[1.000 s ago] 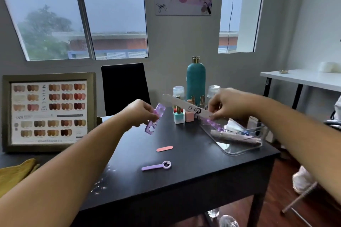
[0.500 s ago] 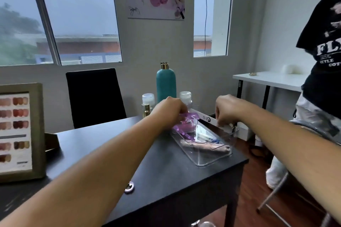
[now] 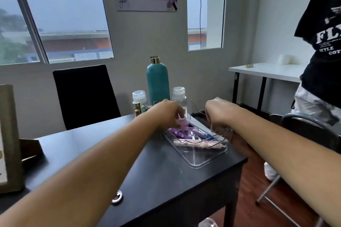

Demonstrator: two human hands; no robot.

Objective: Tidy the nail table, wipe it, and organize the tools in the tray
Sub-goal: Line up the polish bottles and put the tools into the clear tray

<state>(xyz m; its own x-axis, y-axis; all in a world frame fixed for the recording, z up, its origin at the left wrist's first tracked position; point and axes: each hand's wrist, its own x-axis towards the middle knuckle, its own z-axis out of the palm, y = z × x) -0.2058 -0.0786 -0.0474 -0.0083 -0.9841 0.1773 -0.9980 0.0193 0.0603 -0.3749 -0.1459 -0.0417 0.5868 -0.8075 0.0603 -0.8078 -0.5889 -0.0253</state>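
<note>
Bench (image 3: 64, 143), black and rectangular, carries a small silver ring-ended tool (image 3: 117, 197) at its near edge. Left hand (image 3: 166, 114) pinches a purple plastic toe separator (image 3: 181, 119) over the clear acrylic tray (image 3: 200, 164) at the bench's right. Right hand (image 3: 217, 114) curls at the tray's far right corner; its grip cannot be determined.

My black table (image 3: 162, 167) carries a clear tray (image 3: 198, 164) near its right end. Behind the tray stand 1 teal bottle (image 3: 158, 83) and 2 clear bottles (image 3: 178, 97). Well left of the tray, nearer me, lies 1 small silver ring (image 3: 117, 197).
</note>
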